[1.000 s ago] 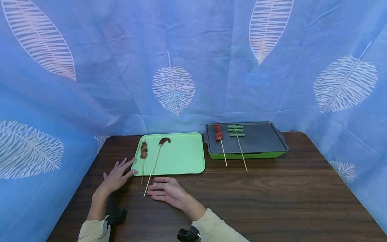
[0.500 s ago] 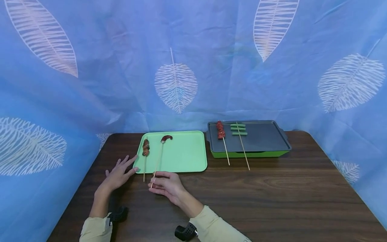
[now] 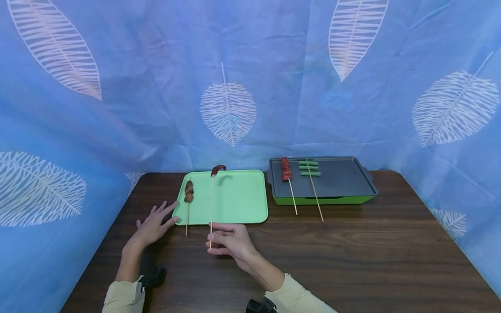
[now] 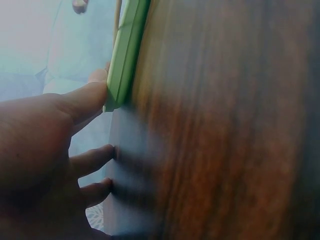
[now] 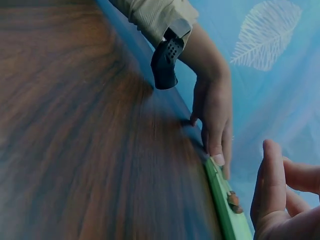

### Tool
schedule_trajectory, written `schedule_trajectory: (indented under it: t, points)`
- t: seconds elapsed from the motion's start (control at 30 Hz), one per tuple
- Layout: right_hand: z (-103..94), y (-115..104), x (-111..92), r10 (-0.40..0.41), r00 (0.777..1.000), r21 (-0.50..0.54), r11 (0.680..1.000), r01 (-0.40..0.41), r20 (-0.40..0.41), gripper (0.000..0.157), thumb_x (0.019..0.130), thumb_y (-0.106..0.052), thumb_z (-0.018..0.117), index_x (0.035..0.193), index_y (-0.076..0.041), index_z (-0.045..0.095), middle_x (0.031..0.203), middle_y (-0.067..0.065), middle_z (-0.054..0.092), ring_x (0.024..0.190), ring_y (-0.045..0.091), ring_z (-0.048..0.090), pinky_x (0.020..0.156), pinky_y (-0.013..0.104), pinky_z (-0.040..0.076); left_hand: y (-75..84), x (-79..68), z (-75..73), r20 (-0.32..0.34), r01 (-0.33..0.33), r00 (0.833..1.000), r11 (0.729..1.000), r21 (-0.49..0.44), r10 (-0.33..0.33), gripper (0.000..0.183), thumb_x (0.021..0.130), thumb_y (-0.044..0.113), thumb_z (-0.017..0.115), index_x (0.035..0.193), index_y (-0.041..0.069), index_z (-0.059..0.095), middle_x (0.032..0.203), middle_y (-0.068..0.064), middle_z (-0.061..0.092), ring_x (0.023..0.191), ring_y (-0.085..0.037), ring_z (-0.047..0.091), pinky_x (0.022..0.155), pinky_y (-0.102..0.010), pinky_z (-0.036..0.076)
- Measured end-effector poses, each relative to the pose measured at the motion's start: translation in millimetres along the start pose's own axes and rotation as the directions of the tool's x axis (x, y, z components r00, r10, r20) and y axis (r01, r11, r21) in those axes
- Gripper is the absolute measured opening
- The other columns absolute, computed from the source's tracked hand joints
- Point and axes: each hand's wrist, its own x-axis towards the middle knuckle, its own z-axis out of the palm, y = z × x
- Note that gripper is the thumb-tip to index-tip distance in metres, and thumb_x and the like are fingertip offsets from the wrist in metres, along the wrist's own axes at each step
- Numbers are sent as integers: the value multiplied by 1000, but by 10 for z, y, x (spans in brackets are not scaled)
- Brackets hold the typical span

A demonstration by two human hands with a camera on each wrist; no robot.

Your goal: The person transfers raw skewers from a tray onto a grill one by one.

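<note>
Dark-red, hook-shaped food piece (image 3: 218, 170) on a thin wooden stick (image 3: 212, 200), now raised above the pale-green rectangular tray (image 3: 243, 200), hence carried solely by the right hand (image 3: 233, 241) pinching the stick; left hand (image 3: 150, 227) spread, touching the tray's near left corner.

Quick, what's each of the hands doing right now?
Left hand: open, touching the green tray.
Right hand: closed, pinching the skewer with the curled dark-red top.

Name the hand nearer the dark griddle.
Right. The right hand is left of the griddle and closer to the camera; the left hand is farther left, touching the green tray.
</note>
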Motion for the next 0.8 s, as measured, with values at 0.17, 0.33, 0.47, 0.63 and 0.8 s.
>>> schedule_trajectory:
  t: [0.17,0.33,0.47,0.63,0.8]
  points:
    - [-135,-108,-157,1,1000,-29,1000,0,22,49,95,-1,70,141,9,57,97,13,73,87,22,75,82,39,61,-21,-3,3,2,-8,1000,1000,-4,8,70,106,50,52,162,13,33,164,-33,17,146,-64,5,93,-93,1]
    - [-280,-214,-312,-5,999,-73,997,7,36,51,95,-2,70,143,9,55,98,13,73,90,23,75,83,40,61,-19,-10,1,-2,-11,1000,1000,-5,11,69,106,49,52,162,12,32,164,-34,17,146,-64,5,93,-93,0]
    - [-375,-278,-425,-11,999,-101,995,15,37,52,96,-3,70,144,9,53,99,13,73,91,23,75,84,40,60,-12,-15,-1,0,-10,1000,1000,-6,10,69,106,48,52,162,12,32,164,-33,16,147,-63,5,94,-92,0]
    - [-476,-367,-540,-21,999,-130,991,25,36,53,97,-4,69,145,9,52,105,16,72,94,25,74,85,41,60,-8,-23,-4,-6,-19,1000,1000,-9,19,68,107,46,52,162,12,32,164,-33,16,147,-63,5,94,-92,0]
    - [-616,-473,-657,-35,999,-150,988,39,26,53,96,-5,71,144,9,53,106,12,71,94,22,74,85,40,60,2,-27,0,-3,-16,1000,1000,-7,16,68,106,46,53,162,11,32,164,-34,17,146,-63,5,94,-93,0]
